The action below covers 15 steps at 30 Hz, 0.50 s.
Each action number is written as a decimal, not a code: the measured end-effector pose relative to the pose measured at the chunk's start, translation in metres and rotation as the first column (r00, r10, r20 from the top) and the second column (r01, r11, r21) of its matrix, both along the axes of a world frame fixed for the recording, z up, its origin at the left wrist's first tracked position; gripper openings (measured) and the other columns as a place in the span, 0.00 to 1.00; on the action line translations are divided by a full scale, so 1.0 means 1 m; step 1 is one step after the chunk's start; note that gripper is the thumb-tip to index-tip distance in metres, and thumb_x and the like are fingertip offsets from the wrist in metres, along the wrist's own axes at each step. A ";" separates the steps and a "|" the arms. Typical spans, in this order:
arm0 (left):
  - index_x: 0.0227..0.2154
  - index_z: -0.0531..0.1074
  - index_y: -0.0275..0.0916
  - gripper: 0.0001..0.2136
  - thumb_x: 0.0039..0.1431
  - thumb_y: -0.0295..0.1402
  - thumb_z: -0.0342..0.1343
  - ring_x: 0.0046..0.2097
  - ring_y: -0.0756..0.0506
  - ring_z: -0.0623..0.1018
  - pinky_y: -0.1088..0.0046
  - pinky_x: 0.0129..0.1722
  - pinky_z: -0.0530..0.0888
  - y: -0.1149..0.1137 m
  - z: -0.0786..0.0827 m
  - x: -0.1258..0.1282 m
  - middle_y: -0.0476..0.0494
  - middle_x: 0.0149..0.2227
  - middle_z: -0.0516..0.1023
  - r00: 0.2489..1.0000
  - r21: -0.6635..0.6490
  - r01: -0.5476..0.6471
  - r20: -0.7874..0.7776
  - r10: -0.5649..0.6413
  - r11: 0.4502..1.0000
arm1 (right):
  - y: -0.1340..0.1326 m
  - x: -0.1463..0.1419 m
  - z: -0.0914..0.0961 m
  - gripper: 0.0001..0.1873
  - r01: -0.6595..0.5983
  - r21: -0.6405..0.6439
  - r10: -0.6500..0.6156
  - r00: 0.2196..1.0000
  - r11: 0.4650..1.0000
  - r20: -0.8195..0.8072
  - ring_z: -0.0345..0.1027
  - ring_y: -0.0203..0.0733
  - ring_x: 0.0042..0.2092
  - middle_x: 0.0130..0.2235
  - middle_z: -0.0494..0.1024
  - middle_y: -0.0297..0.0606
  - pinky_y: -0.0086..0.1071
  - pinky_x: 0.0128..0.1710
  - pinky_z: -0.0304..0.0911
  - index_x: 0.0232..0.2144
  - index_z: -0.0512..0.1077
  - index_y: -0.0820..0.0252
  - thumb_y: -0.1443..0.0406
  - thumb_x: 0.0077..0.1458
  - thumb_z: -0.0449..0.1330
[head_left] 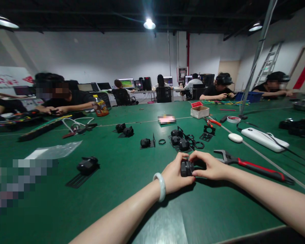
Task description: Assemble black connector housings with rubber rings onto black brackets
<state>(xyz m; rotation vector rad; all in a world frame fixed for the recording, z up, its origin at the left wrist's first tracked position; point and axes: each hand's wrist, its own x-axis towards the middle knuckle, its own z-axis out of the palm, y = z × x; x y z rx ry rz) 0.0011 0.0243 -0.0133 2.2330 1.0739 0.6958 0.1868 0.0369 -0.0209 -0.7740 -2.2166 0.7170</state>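
Both hands meet low over the green table, around a small black hex-sided fitting (185,168). My left hand (173,173), below a pale bangle (159,187), wraps its fingers about the left side of the fitting. From the right, my right hand (210,165) pinches the fitting between thumb and fingertips, which cover part of it. Just beyond the hands lies a cluster of similar black fittings (184,144) on slotted brackets. Loose black rings (199,145) and a bare black bracket (207,134) lie beside that cluster.
Right of my hands lies a red-and-black adjustable wrench (259,168); beyond it are a white power bank (264,139) and a white mouse-like object (235,137). More fittings (87,165) lie leftward. A small box (199,112) and a bottle (100,106) stand farther back. Other people work around the table.
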 end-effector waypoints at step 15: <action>0.44 0.56 0.41 0.25 0.40 0.34 0.56 0.34 0.49 0.70 0.73 0.33 0.67 0.000 0.000 0.000 0.47 0.39 0.67 1.000 0.013 -0.008 0.001 0.008 1.000 | 0.002 -0.002 -0.002 0.15 0.028 -0.057 -0.028 1.000 0.998 -0.011 0.63 0.41 0.40 0.37 0.70 0.39 0.34 0.40 0.58 0.36 0.65 0.62 0.60 0.46 0.57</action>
